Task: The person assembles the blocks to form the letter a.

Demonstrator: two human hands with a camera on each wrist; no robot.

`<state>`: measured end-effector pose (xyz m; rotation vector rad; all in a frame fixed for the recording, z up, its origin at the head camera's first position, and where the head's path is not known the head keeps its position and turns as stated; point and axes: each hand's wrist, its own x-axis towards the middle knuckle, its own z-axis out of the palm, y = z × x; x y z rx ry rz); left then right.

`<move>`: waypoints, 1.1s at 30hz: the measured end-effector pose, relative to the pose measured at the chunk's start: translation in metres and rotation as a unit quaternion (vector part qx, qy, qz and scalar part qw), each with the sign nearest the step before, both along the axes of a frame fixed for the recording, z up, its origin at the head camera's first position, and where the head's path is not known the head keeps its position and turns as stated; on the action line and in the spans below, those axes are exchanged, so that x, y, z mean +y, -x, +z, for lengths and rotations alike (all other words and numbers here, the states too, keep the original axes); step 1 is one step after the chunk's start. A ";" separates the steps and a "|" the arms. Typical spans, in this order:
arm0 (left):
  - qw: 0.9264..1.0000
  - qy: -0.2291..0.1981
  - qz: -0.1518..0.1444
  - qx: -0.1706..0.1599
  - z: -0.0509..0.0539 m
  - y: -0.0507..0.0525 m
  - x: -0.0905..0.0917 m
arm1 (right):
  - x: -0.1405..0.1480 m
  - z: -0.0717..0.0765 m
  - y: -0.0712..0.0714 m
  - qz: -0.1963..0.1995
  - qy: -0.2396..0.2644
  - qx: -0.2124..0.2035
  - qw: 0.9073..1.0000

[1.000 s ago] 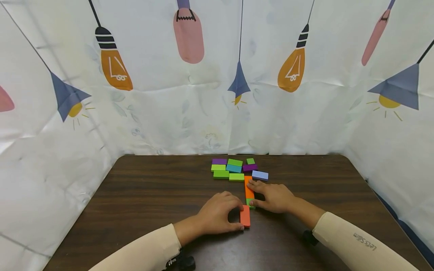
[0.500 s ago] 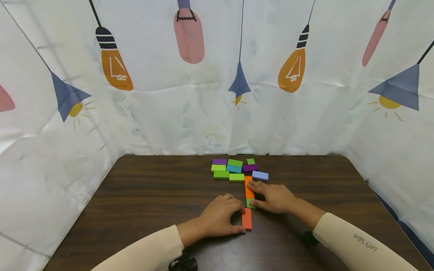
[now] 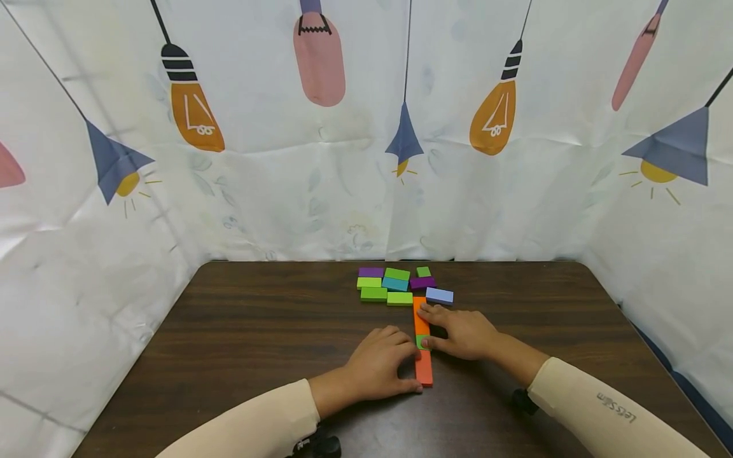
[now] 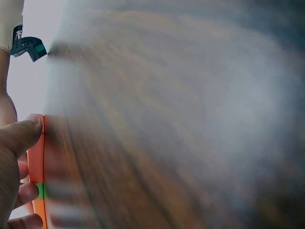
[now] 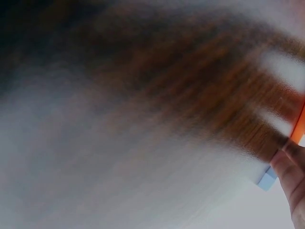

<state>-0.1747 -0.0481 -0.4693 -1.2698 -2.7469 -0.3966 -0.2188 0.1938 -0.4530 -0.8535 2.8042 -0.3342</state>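
On the counter (image 3: 258,331), the red block (image 3: 424,371) is pinched in the left hand (image 3: 382,364) against the green block (image 3: 419,341), which, like the orange block (image 3: 422,327), is touched by the right hand's (image 3: 462,335) unclenched fingers; all could be skewed by overpushing.

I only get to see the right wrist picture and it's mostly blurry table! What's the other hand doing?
Observer: The left hand is holding a red block, with its thumb at the block's near end.
Operator: Ooh! Is the far end of that block touching anything?
Observer: It looks end to end with a small green block.
Operator: Are there any more blocks that I can't see?
Observer: Yes, one is a teal block, lying toward the far edge of the brown table.
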 end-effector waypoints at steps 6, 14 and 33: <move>1.000 0.001 0.006 -0.003 0.002 0.000 0.005 | -0.001 0.000 0.000 0.000 -0.002 0.005 1.000; 1.000 0.005 0.008 0.002 0.002 -0.001 0.005 | 0.000 0.000 0.001 0.003 -0.006 0.010 1.000; 0.999 -0.011 0.028 0.013 0.014 0.015 -0.009 | 0.001 0.000 -0.001 0.002 0.000 0.008 1.000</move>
